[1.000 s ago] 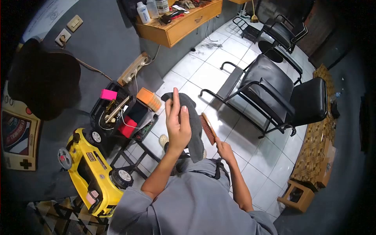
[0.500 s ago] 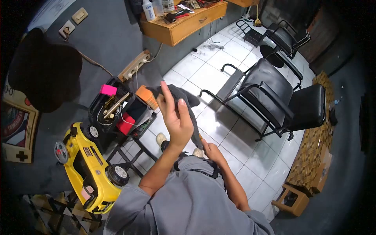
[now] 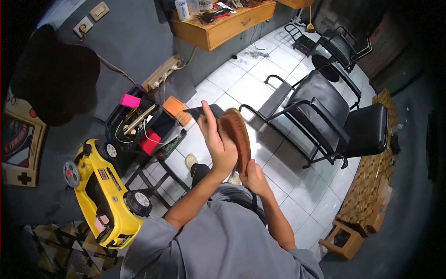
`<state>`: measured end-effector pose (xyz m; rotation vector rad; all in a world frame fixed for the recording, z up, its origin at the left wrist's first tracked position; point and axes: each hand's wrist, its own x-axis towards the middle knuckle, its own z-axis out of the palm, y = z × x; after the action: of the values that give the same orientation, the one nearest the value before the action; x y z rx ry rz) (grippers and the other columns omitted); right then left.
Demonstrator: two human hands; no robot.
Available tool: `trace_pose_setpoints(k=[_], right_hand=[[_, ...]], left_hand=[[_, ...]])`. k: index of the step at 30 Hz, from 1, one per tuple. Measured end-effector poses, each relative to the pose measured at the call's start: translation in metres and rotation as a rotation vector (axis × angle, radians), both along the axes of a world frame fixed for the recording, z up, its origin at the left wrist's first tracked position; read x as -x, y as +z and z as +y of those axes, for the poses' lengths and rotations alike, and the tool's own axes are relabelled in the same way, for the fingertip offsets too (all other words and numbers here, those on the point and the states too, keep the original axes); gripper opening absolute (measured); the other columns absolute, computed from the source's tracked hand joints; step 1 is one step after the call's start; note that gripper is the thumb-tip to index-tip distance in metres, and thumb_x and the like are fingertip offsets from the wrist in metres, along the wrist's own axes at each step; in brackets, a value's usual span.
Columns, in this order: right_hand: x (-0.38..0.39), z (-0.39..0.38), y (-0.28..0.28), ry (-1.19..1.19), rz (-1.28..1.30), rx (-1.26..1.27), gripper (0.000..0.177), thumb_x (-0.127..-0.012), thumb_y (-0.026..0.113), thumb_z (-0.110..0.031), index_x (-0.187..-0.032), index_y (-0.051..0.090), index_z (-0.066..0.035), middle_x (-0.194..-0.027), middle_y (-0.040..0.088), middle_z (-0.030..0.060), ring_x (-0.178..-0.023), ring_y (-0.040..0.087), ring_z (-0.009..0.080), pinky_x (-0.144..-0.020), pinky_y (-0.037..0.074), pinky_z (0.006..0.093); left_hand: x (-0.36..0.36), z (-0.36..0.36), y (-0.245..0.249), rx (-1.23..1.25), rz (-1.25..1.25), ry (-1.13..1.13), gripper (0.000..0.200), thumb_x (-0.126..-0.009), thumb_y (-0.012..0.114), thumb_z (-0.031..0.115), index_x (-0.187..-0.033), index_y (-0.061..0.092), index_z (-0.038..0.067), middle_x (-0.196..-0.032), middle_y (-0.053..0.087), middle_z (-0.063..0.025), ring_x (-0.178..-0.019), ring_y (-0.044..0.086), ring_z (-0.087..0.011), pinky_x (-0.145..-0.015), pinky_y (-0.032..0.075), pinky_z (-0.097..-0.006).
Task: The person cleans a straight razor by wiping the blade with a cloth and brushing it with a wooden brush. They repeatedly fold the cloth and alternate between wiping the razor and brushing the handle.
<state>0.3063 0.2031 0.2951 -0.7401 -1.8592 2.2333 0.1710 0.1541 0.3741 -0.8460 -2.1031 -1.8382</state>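
My right hand (image 3: 254, 179) grips the lower end of a brown, curved, flattish thing with a tan rim (image 3: 240, 139). A line of dark marks runs along its edge; its exact kind is not clear. My left hand (image 3: 219, 146) is raised against the left side of this thing, with the index finger stretched upward. The left thumb is hidden, and the contact between the palm and the brown thing cannot be made out. Behind the left fingers shows a dark grey surface (image 3: 214, 109).
Left of me are a yellow toy car (image 3: 109, 195) and a black tool caddy (image 3: 134, 121) with a pink block and an orange block (image 3: 173, 106). A black barber chair (image 3: 320, 104) stands to the right. A wooden drawer shelf (image 3: 241, 28) is ahead.
The thing in my right hand has turned from its dark grey side to its brown side. Both hands have shifted slightly right, and the left thumb has gone out of sight.
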Motion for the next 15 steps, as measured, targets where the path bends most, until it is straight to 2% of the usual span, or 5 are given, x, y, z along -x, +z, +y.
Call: trace_pose_setpoints(k=[4,7,9,12,15], right_hand=[[-0.01,0.008,-0.074,0.131,-0.341,-0.481,0.065,-0.097,0.033,-0.052,-0.079,0.063,0.003,-0.069,0.061,0.0253,-0.068,0.06,0.0408,-0.065,0.046,0.0436],[-0.026,0.014,-0.105,0.05,-0.524,-0.534,0.062,-0.096,0.036,-0.05,-0.088,0.065,0.004,-0.081,0.059,0.0329,-0.082,0.058,0.048,-0.075,0.045,0.0471],[-0.036,0.027,-0.131,-0.029,-0.433,-0.626,0.068,-0.097,0.031,-0.054,-0.065,0.055,0.002,-0.053,0.051,0.0149,-0.05,0.052,0.0252,-0.052,0.042,0.04],[-0.027,0.025,-0.06,-0.184,-0.257,-0.262,0.067,-0.096,0.027,-0.059,-0.062,0.051,-0.006,-0.049,0.043,0.0033,-0.04,0.041,0.0136,-0.04,0.034,0.0313],[-0.012,0.018,0.0,-0.224,-0.054,-0.03,0.063,-0.096,0.025,-0.059,-0.063,0.047,-0.009,-0.05,0.039,-0.0014,-0.039,0.035,0.0095,-0.038,0.028,0.0276]], left_hand=[[0.017,-0.002,0.013,-0.141,0.006,0.065,0.051,-0.095,0.04,0.007,-0.142,0.025,-0.006,-0.105,0.044,-0.0158,-0.094,0.043,-0.0246,-0.089,0.033,-0.031],[0.027,-0.006,-0.006,-0.116,-0.042,0.05,0.052,-0.095,0.04,0.007,-0.142,0.025,-0.007,-0.105,0.044,-0.0161,-0.093,0.043,-0.0241,-0.088,0.034,-0.0311],[0.024,-0.009,-0.004,-0.055,-0.02,0.069,0.051,-0.095,0.04,0.008,-0.142,0.026,-0.005,-0.11,0.045,-0.0178,-0.098,0.043,-0.0251,-0.091,0.032,-0.0325],[0.015,-0.01,-0.009,-0.036,-0.113,0.023,0.05,-0.095,0.041,0.009,-0.142,0.029,-0.005,-0.119,0.046,-0.0197,-0.113,0.042,-0.0278,-0.103,0.027,-0.0335],[-0.001,-0.01,-0.008,0.053,-0.181,-0.045,0.05,-0.094,0.042,0.008,-0.142,0.03,-0.003,-0.11,0.045,-0.017,-0.092,0.046,-0.024,-0.089,0.037,-0.0301]])
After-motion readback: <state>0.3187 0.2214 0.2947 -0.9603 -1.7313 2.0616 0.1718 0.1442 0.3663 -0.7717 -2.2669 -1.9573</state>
